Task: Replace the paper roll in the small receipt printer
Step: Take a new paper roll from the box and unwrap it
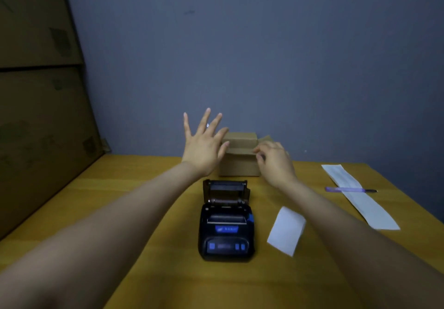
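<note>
A small black receipt printer (226,222) sits on the yellow table (149,272) with its lid tipped up and back; its paper bay looks dark and I see no roll in it. Behind it stands a small brown cardboard box (240,162) with its flaps up. My left hand (204,145) is raised at the box's left side, fingers spread, holding nothing. My right hand (276,162) is at the box's right edge, fingertips curled onto a flap. Whether it pinches the flap is hard to tell. No paper roll is visible.
A loose white paper strip (287,230) lies right of the printer. A longer white strip (360,195) lies at the far right with a purple pen (348,190) across it. Large cardboard boxes (40,106) stand along the left. A blue-grey wall is behind.
</note>
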